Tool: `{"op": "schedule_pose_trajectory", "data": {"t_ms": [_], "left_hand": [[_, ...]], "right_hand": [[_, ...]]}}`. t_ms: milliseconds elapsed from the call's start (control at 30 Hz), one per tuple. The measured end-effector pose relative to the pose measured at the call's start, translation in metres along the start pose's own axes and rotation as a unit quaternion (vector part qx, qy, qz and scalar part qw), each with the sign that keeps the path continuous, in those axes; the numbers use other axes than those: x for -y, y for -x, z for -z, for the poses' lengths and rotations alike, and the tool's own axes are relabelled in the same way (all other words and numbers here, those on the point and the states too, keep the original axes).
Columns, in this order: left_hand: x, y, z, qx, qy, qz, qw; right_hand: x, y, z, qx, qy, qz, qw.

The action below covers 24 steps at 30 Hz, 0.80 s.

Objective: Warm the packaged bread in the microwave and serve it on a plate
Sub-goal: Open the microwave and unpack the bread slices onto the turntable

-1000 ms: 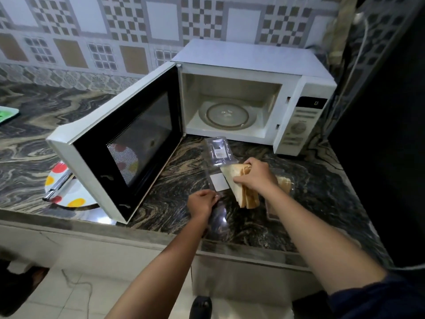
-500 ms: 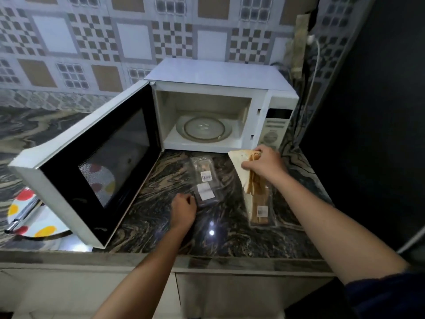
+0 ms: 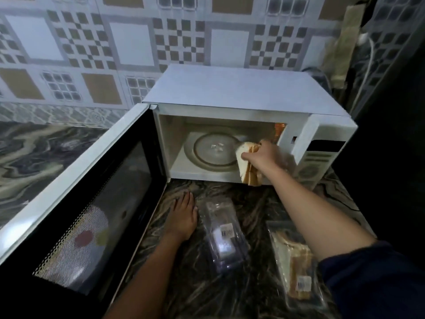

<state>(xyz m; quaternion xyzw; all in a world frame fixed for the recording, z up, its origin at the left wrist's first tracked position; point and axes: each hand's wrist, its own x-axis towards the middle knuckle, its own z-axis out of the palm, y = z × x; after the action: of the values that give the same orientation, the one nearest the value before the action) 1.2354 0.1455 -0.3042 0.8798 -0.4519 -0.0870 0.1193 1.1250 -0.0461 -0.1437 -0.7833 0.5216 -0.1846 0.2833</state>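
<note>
My right hand [image 3: 262, 156] grips a stack of bread slices [image 3: 247, 168] at the front right of the white microwave's [image 3: 230, 88] open cavity, beside the glass turntable [image 3: 215, 150]. My left hand [image 3: 182, 218] lies flat on the dark marble counter [image 3: 253, 210], fingers spread, holding nothing. An empty clear plastic package [image 3: 224, 238] lies just right of it. A second clear package with bread inside [image 3: 296, 263] sits under my right forearm. The spotted plate [image 3: 85, 240] shows only through the door's mesh window.
The microwave door [image 3: 87, 203] swings wide open to the left and covers much of the left counter. A dark wall [image 3: 391, 111] closes the right side. A white cable [image 3: 368, 56] hangs behind the microwave. Patterned tiles line the back wall.
My right hand has carried the bread from above the counter up into the microwave opening. My left hand slid forward and flattened on the counter. The view moved closer to the microwave.
</note>
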Motion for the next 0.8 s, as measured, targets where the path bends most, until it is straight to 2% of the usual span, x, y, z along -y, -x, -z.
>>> {"op": "schedule_pose_trajectory", "data": {"t_ms": [67, 167, 233, 300, 433, 567, 667, 800], "left_hand": [[0.006, -0.02, 0.002, -0.005, 0.014, -0.009, 1.0], [0.009, -0.038, 0.004, -0.002, 0.028, -0.017, 0.999], [0.011, -0.046, 0.002, 0.004, 0.027, -0.017, 0.999], [0.013, -0.05, -0.002, -0.008, 0.029, -0.021, 0.999], [0.017, -0.051, -0.005, -0.027, 0.031, -0.029, 0.999], [0.015, -0.05, -0.002, -0.035, 0.05, -0.029, 0.998], [0.016, -0.052, -0.004, -0.037, 0.033, -0.033, 0.998], [0.018, -0.052, -0.008, -0.034, 0.036, -0.034, 0.998]], "right_hand": [[0.006, -0.023, -0.012, -0.012, -0.017, -0.021, 1.0], [0.015, -0.049, -0.026, 0.05, -0.032, -0.063, 0.996], [0.019, -0.064, -0.034, 0.066, -0.04, -0.046, 0.996], [0.023, -0.079, -0.041, 0.044, -0.042, -0.018, 0.998], [0.029, -0.097, -0.054, 0.048, -0.022, -0.027, 0.998], [0.035, -0.109, -0.061, -0.001, -0.002, -0.028, 1.0], [0.04, -0.113, -0.07, 0.041, 0.044, 0.031, 0.998], [0.042, -0.119, -0.079, 0.068, 0.067, 0.039, 0.995]]}}
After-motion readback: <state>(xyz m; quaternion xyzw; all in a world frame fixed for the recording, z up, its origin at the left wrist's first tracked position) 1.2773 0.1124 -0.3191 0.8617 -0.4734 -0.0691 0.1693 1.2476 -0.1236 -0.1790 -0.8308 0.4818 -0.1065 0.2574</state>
